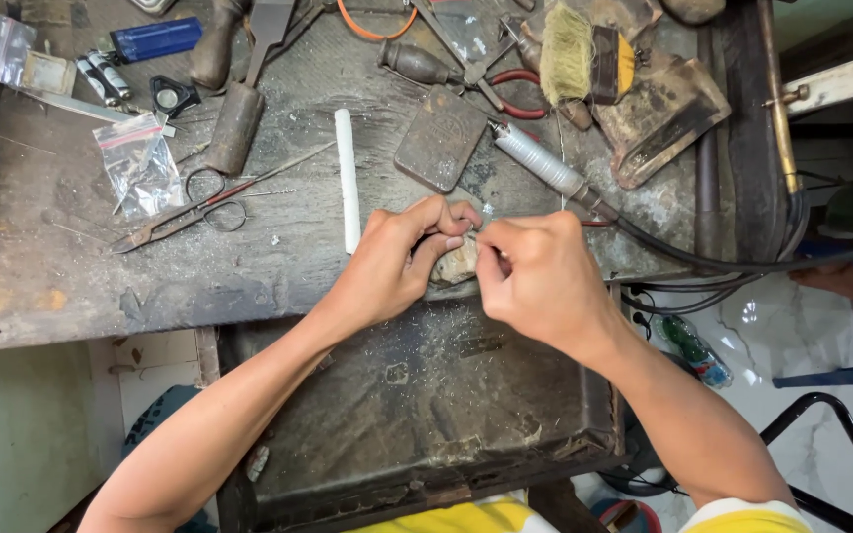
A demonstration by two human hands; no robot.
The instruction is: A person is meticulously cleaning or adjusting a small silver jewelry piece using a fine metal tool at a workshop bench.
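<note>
Two bare hands are meeting at the front edge of the worn table [71, 286], w/ a small pale lump [458, 263] caught between them. Left hand [397, 259] is curling round the lump from its left side, fingers [446, 212] bent over the top & thumb tucked against it, so it's gripping the lump. Right hand [537, 276] is coming in from the lump's right, thumb & forefinger pressed together at the lump's upper right edge; whether sth tiny is pinched there I can't tell. Lump itself is sitting just above the dark dusty tray [417, 405] that's hanging under the table edge, approx. at the tray's top rim. Just left of the lump a white stick [348, 178] is lying lengthwise on the table, nearly touching the left hand's knuckles. Further left of the lump, a pair of scissors [190, 212] is lying flat, & beyond that a small clear plastic bag [138, 163]. Above-right of the lump, a silver rotary handpiece [540, 160] w/ a black cable is resting at an angle, tip pointing away from the hands. Directly above the lump a flat dark slab [441, 138] is lying, & far above-right a straw-coloured brush [570, 49] is sitting among other tools.
</note>
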